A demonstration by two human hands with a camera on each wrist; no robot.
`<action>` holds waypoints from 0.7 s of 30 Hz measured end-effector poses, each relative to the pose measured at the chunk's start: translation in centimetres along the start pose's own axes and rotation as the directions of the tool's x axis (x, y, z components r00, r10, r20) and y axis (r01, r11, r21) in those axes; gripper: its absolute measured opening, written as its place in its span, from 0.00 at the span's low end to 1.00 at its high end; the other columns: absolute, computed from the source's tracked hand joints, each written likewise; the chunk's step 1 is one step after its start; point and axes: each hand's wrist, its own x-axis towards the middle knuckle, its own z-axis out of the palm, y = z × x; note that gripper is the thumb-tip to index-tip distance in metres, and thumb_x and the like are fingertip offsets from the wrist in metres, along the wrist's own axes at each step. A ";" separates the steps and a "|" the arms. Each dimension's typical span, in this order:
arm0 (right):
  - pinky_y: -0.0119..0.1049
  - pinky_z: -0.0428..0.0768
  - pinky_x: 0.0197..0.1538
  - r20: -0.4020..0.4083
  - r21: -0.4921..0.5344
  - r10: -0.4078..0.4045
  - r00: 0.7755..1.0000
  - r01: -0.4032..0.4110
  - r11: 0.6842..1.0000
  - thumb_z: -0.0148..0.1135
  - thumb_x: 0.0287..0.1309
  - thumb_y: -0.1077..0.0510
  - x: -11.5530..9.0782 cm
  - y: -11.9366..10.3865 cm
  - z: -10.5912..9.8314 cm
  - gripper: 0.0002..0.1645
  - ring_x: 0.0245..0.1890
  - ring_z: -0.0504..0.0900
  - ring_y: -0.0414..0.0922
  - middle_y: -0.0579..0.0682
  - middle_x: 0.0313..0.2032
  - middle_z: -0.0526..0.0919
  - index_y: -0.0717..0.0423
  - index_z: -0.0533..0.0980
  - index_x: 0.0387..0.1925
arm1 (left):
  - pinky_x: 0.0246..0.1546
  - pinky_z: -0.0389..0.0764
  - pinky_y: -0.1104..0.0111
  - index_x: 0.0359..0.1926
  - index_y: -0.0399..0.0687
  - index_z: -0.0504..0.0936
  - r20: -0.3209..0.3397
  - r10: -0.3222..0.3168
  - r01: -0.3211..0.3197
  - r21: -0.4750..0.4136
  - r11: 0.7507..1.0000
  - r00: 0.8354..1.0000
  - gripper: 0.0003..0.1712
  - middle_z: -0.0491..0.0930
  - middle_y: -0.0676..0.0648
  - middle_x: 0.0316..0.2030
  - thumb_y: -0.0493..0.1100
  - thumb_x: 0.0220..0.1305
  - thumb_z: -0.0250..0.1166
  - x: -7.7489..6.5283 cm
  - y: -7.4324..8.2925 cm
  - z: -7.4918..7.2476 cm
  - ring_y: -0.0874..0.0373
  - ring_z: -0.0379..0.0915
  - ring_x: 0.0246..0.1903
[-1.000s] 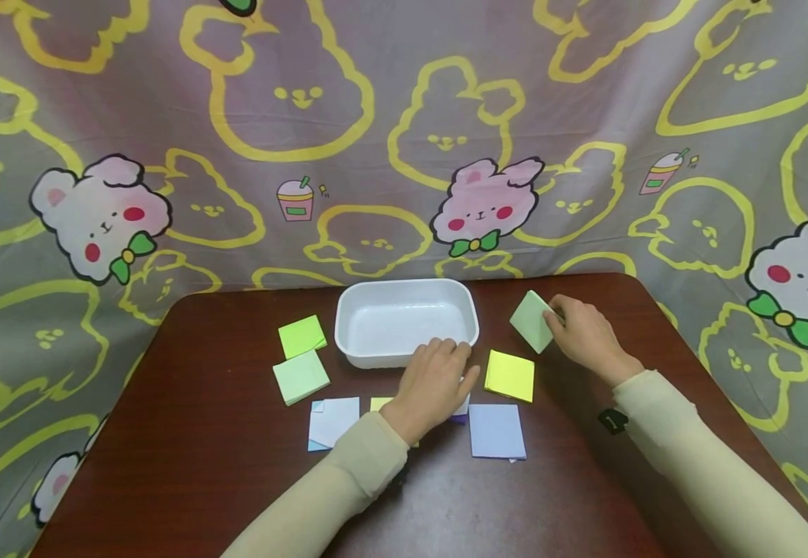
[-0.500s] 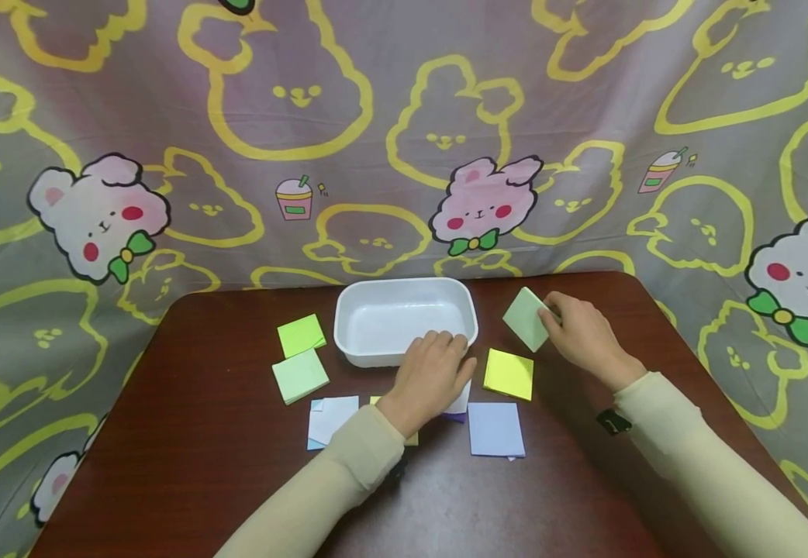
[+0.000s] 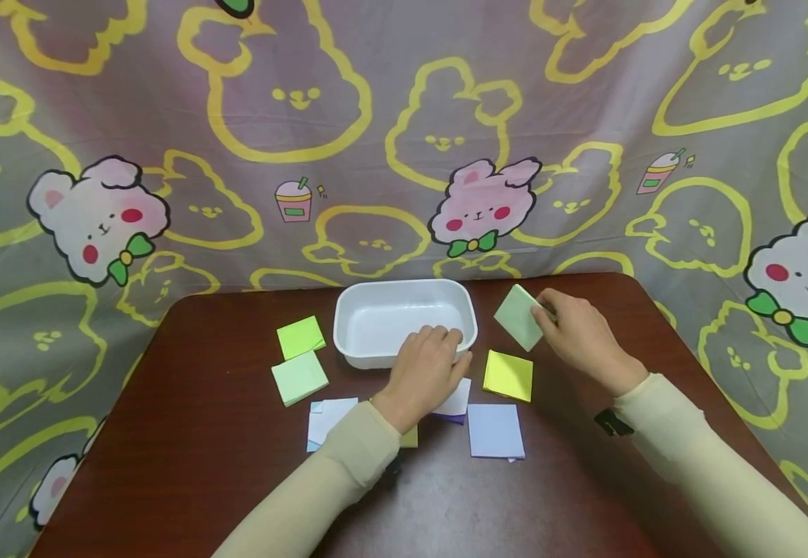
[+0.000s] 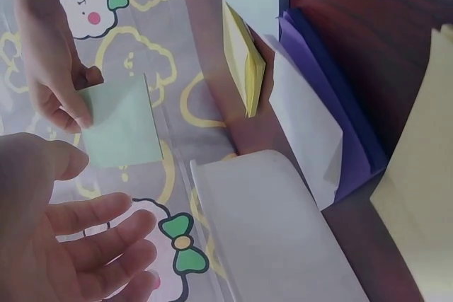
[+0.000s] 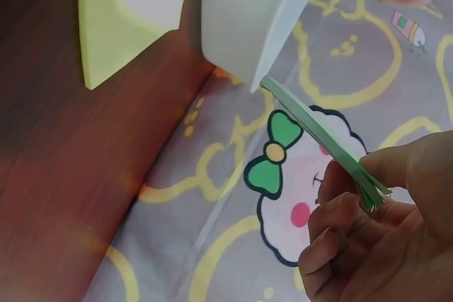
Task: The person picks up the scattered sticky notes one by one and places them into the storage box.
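My right hand point(image 3: 581, 329) pinches a pale green sticky note pad point(image 3: 518, 316) by one edge, held up on a tilt to the right of the white plastic basin point(image 3: 348, 358). In the right wrist view the pad point(image 5: 311, 125) appears edge-on, its sheets fanned near the fingers. My left hand point(image 3: 423, 376) hovers by the basin's front right corner, holding nothing. The left wrist view shows its fingers point(image 4: 106, 242) spread and loosely bent. Below that hand lies a white-and-purple pad point(image 3: 454, 399), partly hidden.
Other pads lie on the dark wooden table point(image 3: 167, 434): bright green point(image 3: 301, 337) and pale green point(image 3: 301, 378) at left, light blue point(image 3: 327, 418) in front, yellow point(image 3: 509, 376) and lavender point(image 3: 496, 431) at right. A patterned curtain point(image 3: 376, 116) hangs behind the table.
My right hand has carried the pale green pad a little left, closer to the basin. My left hand has drifted slightly left and back, uncovering more of the white-and-purple pad.
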 end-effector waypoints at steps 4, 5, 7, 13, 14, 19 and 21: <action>0.37 0.67 0.25 -0.003 -0.001 -0.006 1.000 0.006 1.000 0.57 0.71 0.57 0.0 -0.5 -0.2 0.08 0.22 0.71 0.46 0.53 0.26 0.79 0.60 0.77 0.41 | 0.36 0.77 0.64 0.48 0.46 0.82 0.004 -0.017 0.017 0.009 1.000 1.000 0.17 0.83 0.48 0.37 0.54 0.74 0.57 0.0 -0.3 -0.2 0.54 0.78 0.38; 0.37 0.67 0.25 -0.005 -0.002 -0.007 1.000 0.007 1.000 0.57 0.71 0.58 -0.1 -0.6 -0.2 0.08 0.22 0.71 0.46 0.53 0.26 0.80 0.60 0.78 0.41 | 0.36 0.77 0.64 0.48 0.46 0.82 0.005 -0.019 0.019 0.010 1.000 1.000 0.17 0.83 0.48 0.38 0.54 0.74 0.57 0.0 -0.3 -0.3 0.54 0.78 0.38; 0.37 0.67 0.25 -0.008 -0.006 -0.009 1.000 0.008 1.000 0.57 0.71 0.58 -0.1 -0.8 -0.3 0.08 0.22 0.72 0.46 0.53 0.26 0.80 0.60 0.78 0.41 | 0.36 0.77 0.64 0.47 0.46 0.81 0.001 -0.019 0.019 0.011 1.000 1.000 0.17 0.83 0.48 0.38 0.54 0.74 0.57 0.1 -0.4 -0.3 0.53 0.78 0.38; 0.37 0.67 0.25 -0.005 -0.011 -0.020 1.000 0.020 1.000 0.58 0.70 0.58 -0.3 -1.2 -0.4 0.07 0.22 0.71 0.45 0.52 0.26 0.80 0.59 0.78 0.40 | 0.35 0.76 0.64 0.46 0.46 0.81 -0.017 -0.019 0.019 0.007 1.000 1.000 0.16 0.83 0.48 0.37 0.54 0.74 0.58 0.2 -0.6 -0.4 0.53 0.78 0.37; 0.37 0.68 0.25 -0.002 -0.010 -0.021 1.000 0.021 1.000 0.58 0.70 0.58 -0.3 -1.3 -0.4 0.07 0.22 0.72 0.45 0.52 0.26 0.80 0.59 0.78 0.40 | 0.35 0.76 0.64 0.46 0.47 0.81 -0.018 -0.020 0.020 0.008 1.000 1.000 0.16 0.83 0.48 0.37 0.54 0.74 0.58 0.2 -0.6 -0.4 0.53 0.78 0.37; 0.37 0.69 0.25 -0.003 -0.011 -0.029 1.000 0.029 1.000 0.59 0.69 0.59 -0.4 -1.6 -0.4 0.06 0.22 0.73 0.45 0.53 0.27 0.81 0.59 0.78 0.40 | 0.34 0.76 0.64 0.45 0.47 0.81 -0.018 -0.027 0.027 0.009 1.000 0.999 0.16 0.83 0.49 0.36 0.54 0.75 0.57 0.2 -0.7 -0.6 0.53 0.77 0.36; 0.37 0.69 0.26 -0.005 -0.012 -0.036 0.999 0.036 0.999 0.59 0.69 0.59 -0.5 -1.8 -0.4 0.06 0.23 0.73 0.45 0.53 0.27 0.82 0.59 0.78 0.40 | 0.35 0.76 0.64 0.45 0.47 0.81 -0.020 -0.033 0.033 0.005 0.999 0.999 0.16 0.83 0.49 0.36 0.54 0.75 0.57 0.1 -0.8 -0.7 0.53 0.77 0.36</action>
